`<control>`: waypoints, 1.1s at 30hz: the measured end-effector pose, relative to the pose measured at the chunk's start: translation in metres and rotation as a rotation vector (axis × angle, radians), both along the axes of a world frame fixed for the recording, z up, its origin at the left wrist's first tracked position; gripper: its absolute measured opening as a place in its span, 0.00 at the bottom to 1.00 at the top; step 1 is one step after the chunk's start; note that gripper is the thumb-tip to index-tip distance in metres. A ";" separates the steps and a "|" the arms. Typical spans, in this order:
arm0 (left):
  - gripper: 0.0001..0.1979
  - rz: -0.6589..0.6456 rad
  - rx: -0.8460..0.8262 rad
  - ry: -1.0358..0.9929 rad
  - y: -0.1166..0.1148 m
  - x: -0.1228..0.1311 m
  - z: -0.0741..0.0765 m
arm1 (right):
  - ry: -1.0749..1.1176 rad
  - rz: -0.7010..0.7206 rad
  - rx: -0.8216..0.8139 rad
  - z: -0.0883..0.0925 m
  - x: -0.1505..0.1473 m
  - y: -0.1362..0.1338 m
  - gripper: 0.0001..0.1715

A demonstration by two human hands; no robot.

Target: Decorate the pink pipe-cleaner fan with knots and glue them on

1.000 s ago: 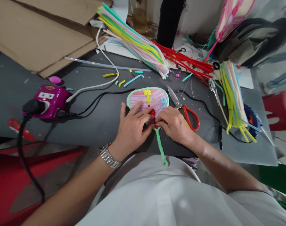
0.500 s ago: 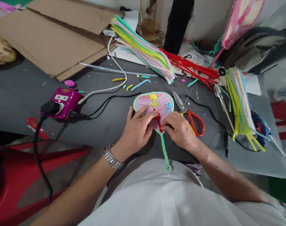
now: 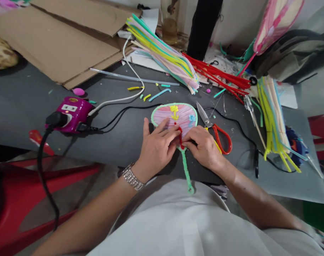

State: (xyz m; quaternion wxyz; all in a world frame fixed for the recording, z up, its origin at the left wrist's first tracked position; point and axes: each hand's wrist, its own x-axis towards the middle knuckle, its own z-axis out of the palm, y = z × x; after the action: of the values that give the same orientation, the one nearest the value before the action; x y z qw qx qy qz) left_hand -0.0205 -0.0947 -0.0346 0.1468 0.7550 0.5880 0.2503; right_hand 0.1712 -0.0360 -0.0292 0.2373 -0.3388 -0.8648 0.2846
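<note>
A small hand fan (image 3: pixel 162 113) with pink and lilac strands, a green rim and a green twisted handle lies at the table's front edge. On its face are a yellow flower shape (image 3: pixel 174 112) and a blue flower (image 3: pixel 191 118). A bent red pipe cleaner (image 3: pixel 180 137) runs down the lower middle of the fan. My left hand (image 3: pixel 158 144) rests on the fan with fingers stretched out, its fingertips touching the red piece. My right hand (image 3: pixel 203 145) is closed, thumb and forefinger pinching the red pipe cleaner near its lower end.
Open scissors (image 3: pixel 211 124) lie just right of the fan. Behind are bundles of pastel (image 3: pixel 164 53) and red pipe cleaners (image 3: pixel 217 73); another bundle (image 3: pixel 275 121) is at right. A purple power adapter (image 3: pixel 73 113) with cords and cardboard (image 3: pixel 57 42) are at left.
My left hand has shifted slightly to the right, its fingers a little lower along the red pipe cleaner. My right hand keeps its pinch in almost the same place.
</note>
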 end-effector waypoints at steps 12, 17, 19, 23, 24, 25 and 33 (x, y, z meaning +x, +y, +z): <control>0.17 -0.031 -0.073 0.002 0.002 -0.006 0.003 | 0.023 0.011 -0.025 0.001 0.000 -0.002 0.10; 0.17 -0.032 -0.076 0.001 0.002 -0.006 0.003 | 0.059 -0.007 -0.018 0.004 0.000 -0.004 0.11; 0.17 -0.029 -0.073 -0.005 0.002 -0.006 0.003 | 0.082 -0.058 -0.085 0.006 0.002 -0.008 0.10; 0.15 -0.018 -0.065 -0.019 0.003 -0.005 0.004 | 0.102 -0.169 -0.272 0.011 0.003 -0.016 0.08; 0.15 -0.016 -0.062 -0.021 0.003 -0.005 0.004 | 0.089 -0.169 -0.267 0.011 0.003 -0.018 0.08; 0.15 -0.015 -0.058 -0.022 0.002 -0.005 0.004 | 0.065 -0.159 -0.231 0.012 0.002 -0.020 0.08; 0.14 -0.022 -0.048 -0.026 0.003 -0.005 0.002 | -0.253 0.017 0.171 0.017 0.001 -0.018 0.04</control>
State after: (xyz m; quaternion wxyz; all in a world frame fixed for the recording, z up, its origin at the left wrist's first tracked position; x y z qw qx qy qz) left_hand -0.0260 -0.0920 -0.0327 0.1753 0.7543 0.5837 0.2443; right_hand 0.1724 -0.0539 -0.0126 0.1519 -0.3433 -0.9117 0.1669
